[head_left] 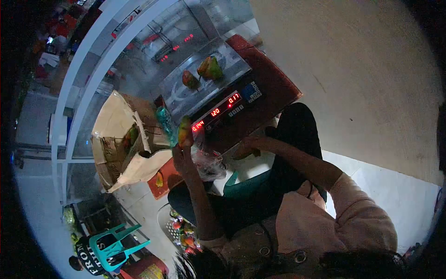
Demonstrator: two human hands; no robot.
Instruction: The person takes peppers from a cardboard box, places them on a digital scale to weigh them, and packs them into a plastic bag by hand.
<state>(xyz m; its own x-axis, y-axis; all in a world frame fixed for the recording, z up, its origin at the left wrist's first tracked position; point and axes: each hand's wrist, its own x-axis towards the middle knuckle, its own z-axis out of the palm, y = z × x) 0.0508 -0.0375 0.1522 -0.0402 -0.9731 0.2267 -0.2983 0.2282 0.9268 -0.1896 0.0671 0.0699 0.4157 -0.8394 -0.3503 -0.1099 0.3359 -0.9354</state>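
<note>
My left hand (182, 156) is closed around a long orange-and-green pepper (185, 132), held upright beside the left front corner of a digital scale (220, 114). Red digits glow on the scale's display. On its metal plate (179, 95) lie a small reddish pepper (189, 80) and larger green-and-orange peppers (210, 69). My right hand (246, 148) is low in front of the scale, fingers curled; a dark greenish thing shows under it, too dim to name. A clear plastic bag (208, 165) hangs between my hands.
An open cardboard box (109, 160) with peppers inside stands left of the scale. A teal plastic bag (165, 122) lies between them. Below are a white basket (165, 225) of peppers and a teal chair (114, 246). A glass case (134, 69) borders the left; a reddish-brown stand (278, 83) supports the scale.
</note>
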